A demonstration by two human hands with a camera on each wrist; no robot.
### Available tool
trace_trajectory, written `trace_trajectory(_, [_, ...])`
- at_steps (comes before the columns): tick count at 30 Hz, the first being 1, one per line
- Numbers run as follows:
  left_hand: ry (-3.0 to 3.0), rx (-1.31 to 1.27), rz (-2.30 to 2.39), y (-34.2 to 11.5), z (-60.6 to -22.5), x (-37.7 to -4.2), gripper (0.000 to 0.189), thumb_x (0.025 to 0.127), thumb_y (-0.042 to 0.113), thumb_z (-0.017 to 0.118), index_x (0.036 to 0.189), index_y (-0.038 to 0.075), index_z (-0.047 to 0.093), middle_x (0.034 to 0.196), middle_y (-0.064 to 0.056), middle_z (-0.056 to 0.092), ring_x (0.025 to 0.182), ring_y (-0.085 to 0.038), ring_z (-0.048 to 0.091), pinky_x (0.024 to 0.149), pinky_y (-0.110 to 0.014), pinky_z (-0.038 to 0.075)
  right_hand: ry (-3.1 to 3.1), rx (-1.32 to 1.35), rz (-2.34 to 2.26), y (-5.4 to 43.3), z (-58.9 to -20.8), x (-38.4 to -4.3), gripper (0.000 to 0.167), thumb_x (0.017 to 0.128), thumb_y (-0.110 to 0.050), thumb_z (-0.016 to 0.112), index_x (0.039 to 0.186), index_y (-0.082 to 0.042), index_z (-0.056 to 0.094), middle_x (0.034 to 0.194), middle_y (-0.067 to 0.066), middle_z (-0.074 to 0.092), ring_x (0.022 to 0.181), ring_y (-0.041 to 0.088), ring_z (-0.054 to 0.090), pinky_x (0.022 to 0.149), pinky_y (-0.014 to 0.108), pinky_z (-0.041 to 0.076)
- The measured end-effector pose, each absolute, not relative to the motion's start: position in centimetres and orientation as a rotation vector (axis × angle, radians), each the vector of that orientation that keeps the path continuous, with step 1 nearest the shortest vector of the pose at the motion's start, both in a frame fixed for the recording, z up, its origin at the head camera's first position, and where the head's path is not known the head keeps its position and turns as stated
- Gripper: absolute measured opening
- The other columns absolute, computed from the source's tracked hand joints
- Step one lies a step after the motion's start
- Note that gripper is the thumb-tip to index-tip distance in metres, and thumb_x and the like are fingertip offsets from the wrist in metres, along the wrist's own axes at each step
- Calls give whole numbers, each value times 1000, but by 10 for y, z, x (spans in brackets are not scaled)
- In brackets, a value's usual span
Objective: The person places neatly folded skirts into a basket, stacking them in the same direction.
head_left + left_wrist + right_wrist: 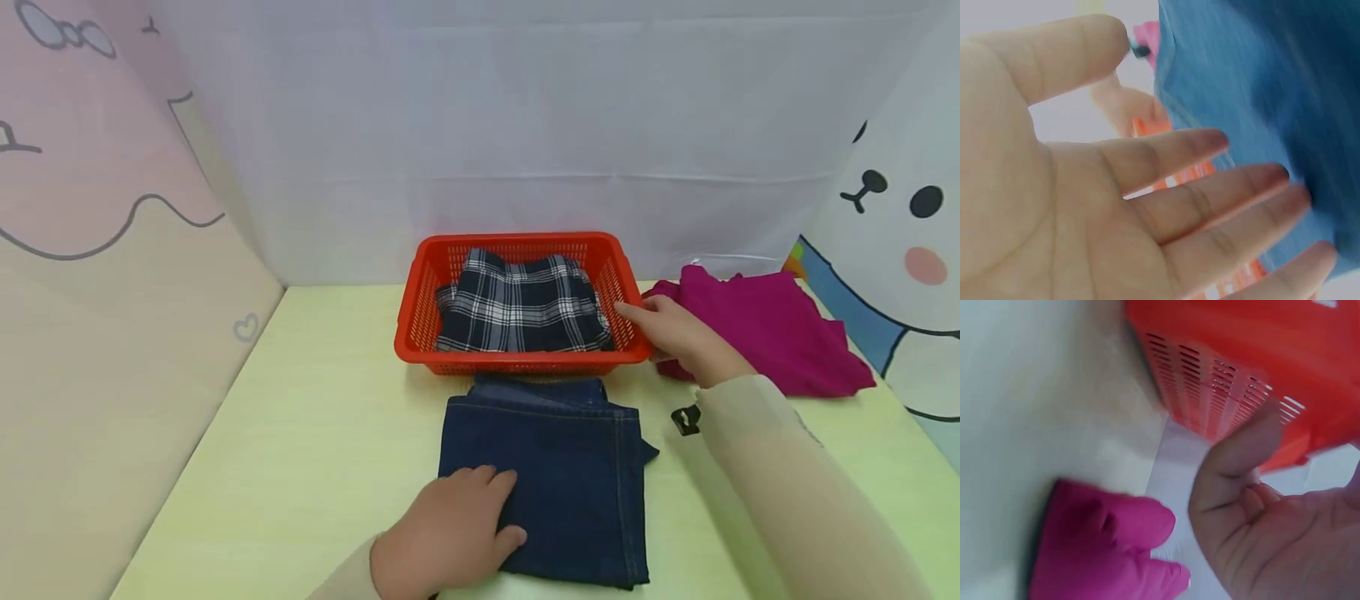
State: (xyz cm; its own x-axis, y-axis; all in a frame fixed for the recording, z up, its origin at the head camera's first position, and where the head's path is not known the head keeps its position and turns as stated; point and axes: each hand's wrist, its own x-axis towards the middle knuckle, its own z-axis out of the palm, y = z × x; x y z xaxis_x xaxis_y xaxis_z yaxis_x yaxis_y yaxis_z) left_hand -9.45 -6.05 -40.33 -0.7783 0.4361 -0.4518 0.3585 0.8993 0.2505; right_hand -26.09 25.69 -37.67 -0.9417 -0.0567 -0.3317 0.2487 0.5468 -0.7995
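A red plastic basket point(525, 358) with slotted walls stands at the back of the table, a folded navy-and-white plaid garment point(517, 308) inside it. My right hand point(678, 333) grips the basket's right rim, thumb over the top and curled fingers against the outer wall, as the right wrist view also shows. In front of the basket lie folded dark-blue jeans point(562, 492). On their left part rests my left hand point(453, 525), its fingers fairly straight; the left wrist view shows the palm and spread fingertips touching the denim.
A crumpled magenta garment point(772, 333) lies on the table to the right of the basket, near my right forearm. Behind the pale yellow table point(300, 417) rises a white sheet point(525, 125). Cartoon-printed panels stand at the left and right sides.
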Motion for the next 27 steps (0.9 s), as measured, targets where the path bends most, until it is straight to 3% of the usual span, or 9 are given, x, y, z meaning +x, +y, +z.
trace_trajectory(4, [2623,541,293,-85,-393,-104,68,95,54,67,147,11,56,139,-7,62,123,-27,60,103,-52,50,2515,110,-1283,264,-375,-235,81,104,-53,52,148,12,29,105,20,58,74,24,58,62,35,54])
trace_trajectory(6, [2658,480,339,-94,-390,-107,68,95,52,69,146,8,56,137,-10,62,121,-28,61,102,-53,50,2525,103,-1278,266,-376,-223,79,105,-51,52,147,13,29,100,19,58,76,26,59,63,34,53])
trace_trajectory(15, [2731,147,593,-113,-396,-120,69,93,46,74,143,2,57,136,-15,63,122,-34,61,101,-57,50,2563,171,-1305,265,-395,-167,81,107,-57,43,147,14,33,121,29,59,100,35,64,79,41,58])
trace_trajectory(19, [2710,84,738,-120,-405,-123,67,94,46,73,144,4,56,132,-13,65,115,-31,64,95,-56,53,2528,189,-1333,261,-401,-151,78,107,-55,45,145,13,37,129,29,58,109,37,64,87,44,58])
trace_trajectory(27, [2594,-1,969,-127,-412,-128,65,96,46,70,144,4,54,128,-11,65,109,-27,66,86,-50,57,2612,261,-1136,252,-408,-126,76,105,-56,50,142,10,47,128,28,61,110,38,62,88,51,55])
